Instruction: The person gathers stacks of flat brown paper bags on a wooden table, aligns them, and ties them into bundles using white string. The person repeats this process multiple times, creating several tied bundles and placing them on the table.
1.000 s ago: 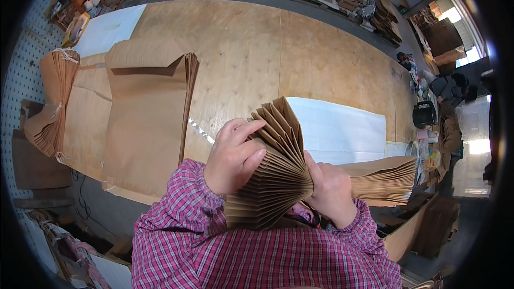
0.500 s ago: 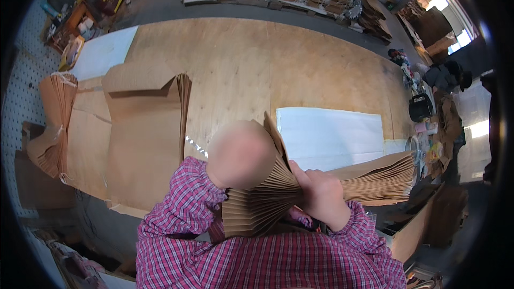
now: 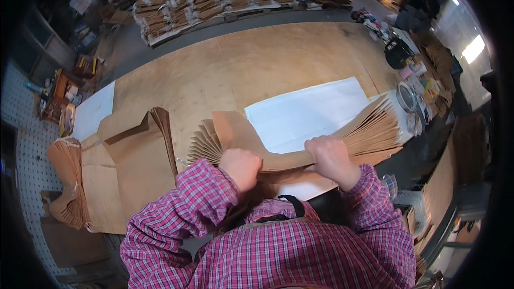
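Note:
Across the near edge of the table lies a thick stack of brown kraft paper (image 3: 289,159), its layers fanned out at both ends. Around its near left part my left hand (image 3: 241,168) is closed in a fist. My right hand (image 3: 333,160) grips the stack further right, knuckles up. Between my hands the stack bends into a shallow curve, with one end flap standing up at the left. Both sets of fingertips are hidden under the paper. Behind the stack is a white sheet (image 3: 305,112) on the table.
Left on the wooden table (image 3: 214,64) lie another brown paper stack (image 3: 142,155) and a bundle tied with white string (image 3: 68,182). Tied bundles (image 3: 214,0) are piled beyond the table. A black container (image 3: 397,52) and a clear round tub (image 3: 407,96) stand at the right.
My left hand has come down from above the stack and now grips its left part. The stack has opened out flatter and its left end has swung away from me. The view has turned.

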Available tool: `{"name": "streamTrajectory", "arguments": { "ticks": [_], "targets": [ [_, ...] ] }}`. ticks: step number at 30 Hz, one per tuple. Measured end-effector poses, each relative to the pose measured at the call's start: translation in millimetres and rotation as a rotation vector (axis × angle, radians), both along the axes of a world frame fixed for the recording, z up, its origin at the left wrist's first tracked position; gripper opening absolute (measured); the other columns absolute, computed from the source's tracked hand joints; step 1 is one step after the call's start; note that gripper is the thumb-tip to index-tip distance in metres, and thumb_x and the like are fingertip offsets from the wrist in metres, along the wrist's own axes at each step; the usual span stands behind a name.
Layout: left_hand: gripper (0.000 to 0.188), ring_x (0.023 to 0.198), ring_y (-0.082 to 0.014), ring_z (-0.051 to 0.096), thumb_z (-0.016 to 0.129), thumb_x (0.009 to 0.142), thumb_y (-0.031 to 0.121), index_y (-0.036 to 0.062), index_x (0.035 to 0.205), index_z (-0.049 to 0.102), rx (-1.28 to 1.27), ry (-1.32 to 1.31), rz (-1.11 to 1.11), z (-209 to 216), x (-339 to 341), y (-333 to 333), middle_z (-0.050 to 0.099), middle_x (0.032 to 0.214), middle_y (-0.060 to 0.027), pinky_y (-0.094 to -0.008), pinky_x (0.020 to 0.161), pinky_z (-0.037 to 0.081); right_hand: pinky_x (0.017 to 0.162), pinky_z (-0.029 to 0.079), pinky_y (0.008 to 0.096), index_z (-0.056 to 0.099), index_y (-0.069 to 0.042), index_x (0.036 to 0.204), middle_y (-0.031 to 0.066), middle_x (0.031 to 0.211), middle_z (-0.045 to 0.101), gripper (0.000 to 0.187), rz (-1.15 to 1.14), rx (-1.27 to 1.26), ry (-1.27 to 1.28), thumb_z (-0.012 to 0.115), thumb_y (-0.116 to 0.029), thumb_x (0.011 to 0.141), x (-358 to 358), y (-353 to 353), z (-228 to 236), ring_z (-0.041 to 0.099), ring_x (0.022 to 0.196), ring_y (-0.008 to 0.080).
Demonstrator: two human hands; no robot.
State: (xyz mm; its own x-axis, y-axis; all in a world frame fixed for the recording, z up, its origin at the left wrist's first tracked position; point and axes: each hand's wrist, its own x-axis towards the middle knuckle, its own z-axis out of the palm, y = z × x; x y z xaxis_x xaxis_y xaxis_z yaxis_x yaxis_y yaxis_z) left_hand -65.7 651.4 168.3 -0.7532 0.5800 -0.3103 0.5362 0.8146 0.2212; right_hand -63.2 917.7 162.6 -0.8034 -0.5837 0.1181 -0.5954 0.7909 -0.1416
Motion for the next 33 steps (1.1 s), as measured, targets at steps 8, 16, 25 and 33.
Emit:
{"name": "streamTrajectory", "arguments": {
  "ticks": [8,16,25,33],
  "targets": [
    [0.012,0.076,-0.0304,0.071,0.063,0.077,0.019,0.0126,0.077,0.073,0.022,0.09,-0.117,5.7,37.8,-1.7,0.071,0.078,-0.0105,-0.0439,0.067,0.055,0.076,0.048,0.0333,0.06,-0.006,0.117,0.0069,0.1,0.065,0.048,-0.388,-1.057,-0.95,0.071,-0.043,0.089,120.1,-48.8,10.8,0.061,0.086,0.0168],
    [0.006,0.063,-0.0218,0.066,0.063,0.071,0.017,0.0108,0.071,0.064,0.009,0.451,-0.309,-8.7,93.4,4.6,0.065,0.067,-0.0046,-0.0358,0.06,0.048,0.067,0.047,0.0289,0.058,-0.013,0.116,0.0039,0.099,0.065,0.045,-1.077,-1.853,-1.267,0.066,-0.05,0.091,125.7,-112.7,-31.0,0.059,0.082,0.0162],
    [0.042,0.086,-0.0296,0.07,0.064,0.084,0.041,0.0012,0.095,0.068,-0.246,-0.157,-0.55,42.5,130.7,36.1,0.071,0.086,-0.0144,-0.0425,0.077,0.053,0.045,0.036,0.0214,0.054,-0.013,0.117,-0.0004,0.092,0.06,0.029,-0.956,-1.931,-1.069,0.064,-0.014,0.089,219.3,-85.4,-49.8,0.053,0.065,0.0096],
    [0.084,0.126,-0.0335,0.053,0.058,0.085,0.07,0.0058,0.139,0.053,-0.566,-0.351,-0.039,-202.4,-64.4,125.9,0.056,0.139,-0.0164,-0.0442,0.105,0.042,0.082,0.054,0.0377,0.058,0.004,0.115,0.0158,0.102,0.066,0.036,-0.749,-1.68,-0.451,0.07,-0.015,0.087,263.5,-71.5,-82.0,0.065,0.092,0.0278]
  ]
}}
